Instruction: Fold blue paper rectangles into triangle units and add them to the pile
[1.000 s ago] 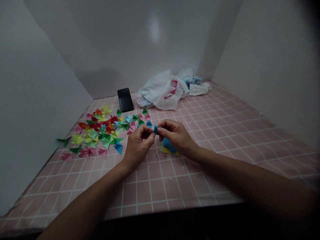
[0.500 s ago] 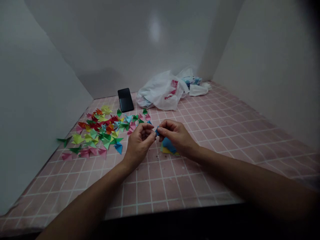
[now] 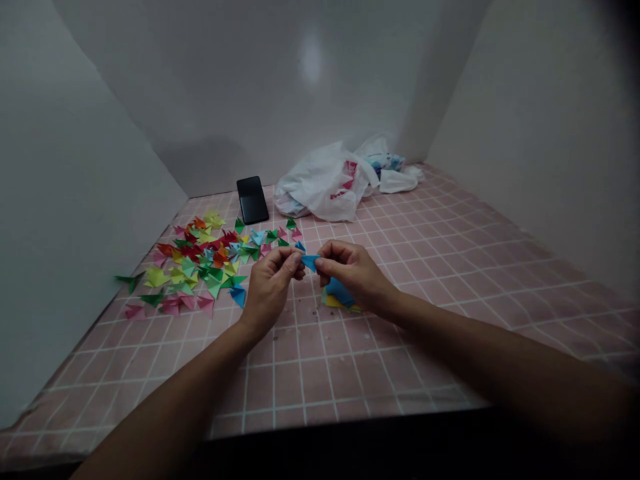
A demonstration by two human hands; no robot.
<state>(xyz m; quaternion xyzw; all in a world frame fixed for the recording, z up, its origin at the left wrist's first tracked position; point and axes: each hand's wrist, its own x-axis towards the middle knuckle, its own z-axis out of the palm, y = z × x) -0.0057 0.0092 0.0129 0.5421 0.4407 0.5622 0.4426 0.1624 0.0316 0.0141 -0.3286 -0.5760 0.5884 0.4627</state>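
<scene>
A small folded piece of blue paper point(image 3: 310, 262) is pinched between my two hands above the table. My left hand point(image 3: 275, 277) grips its left end with thumb and forefinger. My right hand point(image 3: 353, 270) closes on its right end, and those fingertips hide part of it. Under my right hand lies a stack of coloured paper point(image 3: 340, 293), blue on top with yellow and green edges showing. To the left spread several folded paper cranes point(image 3: 213, 257) in red, green, yellow, pink and blue. One blue crane point(image 3: 237, 295) rests close to my left wrist.
Behind the cranes a black phone point(image 3: 253, 200) leans back at a tilt. A white plastic bag point(image 3: 327, 183) with red print sits at the back, beside other crumpled wrapping point(image 3: 397, 175). Pale walls enclose the pink checked tablecloth point(image 3: 450, 233) on three sides.
My left fingers have closed on the left end of the blue paper, which now shows as a wider flat triangle. My right hand has hardly moved.
</scene>
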